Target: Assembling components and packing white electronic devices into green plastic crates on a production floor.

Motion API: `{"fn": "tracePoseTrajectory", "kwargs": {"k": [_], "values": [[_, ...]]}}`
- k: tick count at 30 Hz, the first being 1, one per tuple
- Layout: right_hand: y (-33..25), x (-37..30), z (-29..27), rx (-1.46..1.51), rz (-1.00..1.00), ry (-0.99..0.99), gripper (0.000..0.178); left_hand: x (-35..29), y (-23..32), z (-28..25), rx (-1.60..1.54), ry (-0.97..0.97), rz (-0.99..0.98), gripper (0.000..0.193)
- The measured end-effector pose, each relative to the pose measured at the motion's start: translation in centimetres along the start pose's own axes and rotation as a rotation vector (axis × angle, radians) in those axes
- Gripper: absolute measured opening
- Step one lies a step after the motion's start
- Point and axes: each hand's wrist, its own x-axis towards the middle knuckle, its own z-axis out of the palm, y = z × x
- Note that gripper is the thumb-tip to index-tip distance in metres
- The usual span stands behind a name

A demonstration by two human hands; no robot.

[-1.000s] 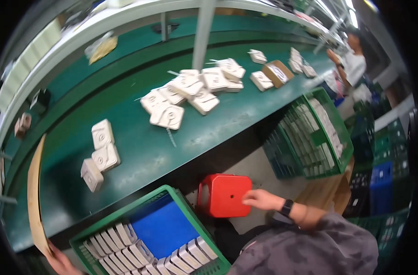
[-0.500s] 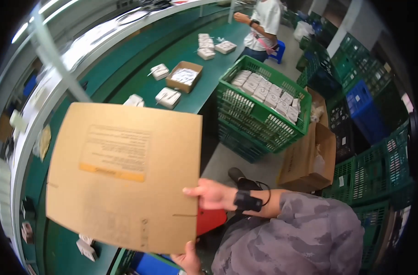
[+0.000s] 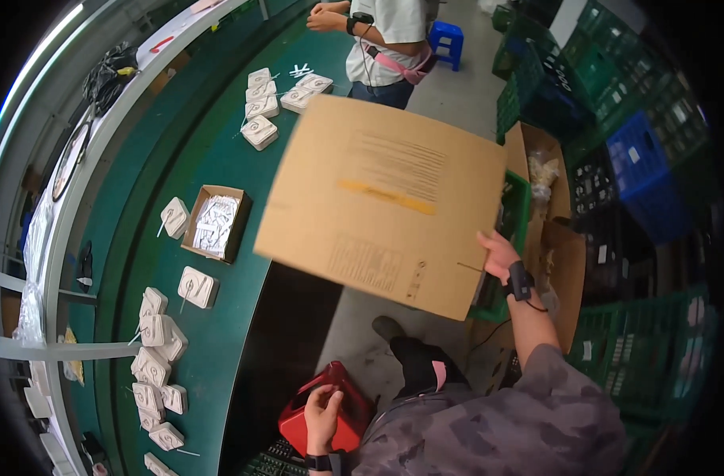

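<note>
A flat sheet of brown cardboard (image 3: pixel 298 214) is held out in front of me, slightly tilted, with printing and a yellow strip on its face. Its right edge is gripped by my right hand (image 3: pixel 501 255), the thumb on the upper face. The sheet hides most of the green crate (image 3: pixel 519 205) beneath it. My left hand (image 3: pixel 324 414) is away from the cardboard, above a red plastic thing (image 3: pixel 350 420), fingers loosely curled and apart with nothing visible in them.
Several small pale boxes (image 3: pixel 198 287) lie along the green worktable (image 3: pixel 233 317), around an open carton of white pieces (image 3: pixel 217 222). Ahead stands another person (image 3: pixel 386 47) near a blue stool (image 3: pixel 446 44). Cartons (image 3: pixel 564 270) and stacked crates (image 3: pixel 640 182) line the right side.
The cardboard has swung from over the worktable to the right, across the green crate. My left hand has let go of its lower edge; my right hand still grips it. The view has shifted.
</note>
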Motion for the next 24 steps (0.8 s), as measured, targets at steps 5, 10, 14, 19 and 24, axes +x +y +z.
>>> {"fn": "tracePoseTrajectory", "kwargs": {"k": [5,10,14,19,24], "values": [[0.0,3.5,-10.1,0.125,0.107,0.074,0.039,4.3,4.6,5.6,0.13,-0.148,0.075,0.027],[2.6,4.1,-10.7,0.116,0.198,0.273,0.032,5.6,7.4,8.0,0.351,-0.079,0.049,0.027],[4.9,6.0,-12.8,0.01,0.318,0.27,0.029,5.1,7.6,7.5,0.399,0.003,0.039,0.028],[7.5,6.1,-25.6,-0.576,0.222,-0.135,0.04,9.0,7.0,9.1,0.488,-0.132,0.139,0.026],[8.4,9.1,-25.3,-0.21,0.451,0.307,0.036,10.4,18.0,3.8,0.661,0.097,0.338,0.022]]}}
